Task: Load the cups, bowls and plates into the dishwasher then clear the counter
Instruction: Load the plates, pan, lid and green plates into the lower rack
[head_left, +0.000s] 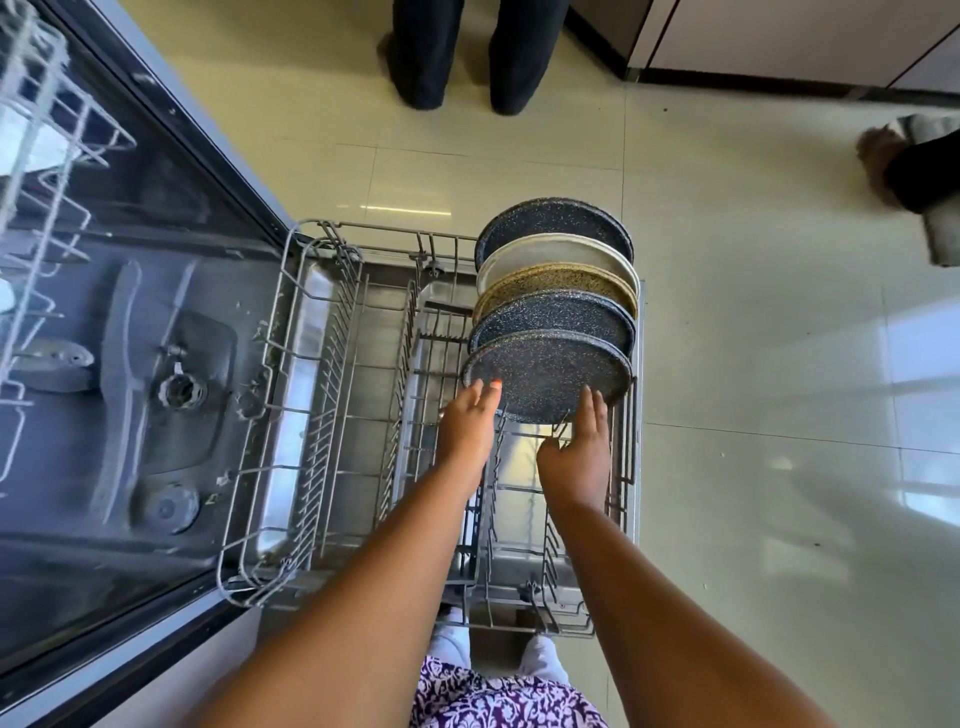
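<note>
The dishwasher's lower rack (291, 364) is pulled out over the open door. Several plates stand on edge in a row at its right side: dark speckled, white (556, 254) and tan (556, 283). The nearest is a dark speckled plate (550, 371). My left hand (470, 421) touches that plate's left lower rim with straight fingers. My right hand (576, 452) rests against its right lower rim, fingers extended. The plate sits between my two hands, tilted toward me.
The open dishwasher tub (130, 364) lies to the left, with the upper rack (36, 130) at the top left. A person's dark-trousered legs (467, 57) stand on the tiled floor beyond the rack. Another foot in a slipper (914, 171) is at the far right. Cabinets (779, 41) line the back.
</note>
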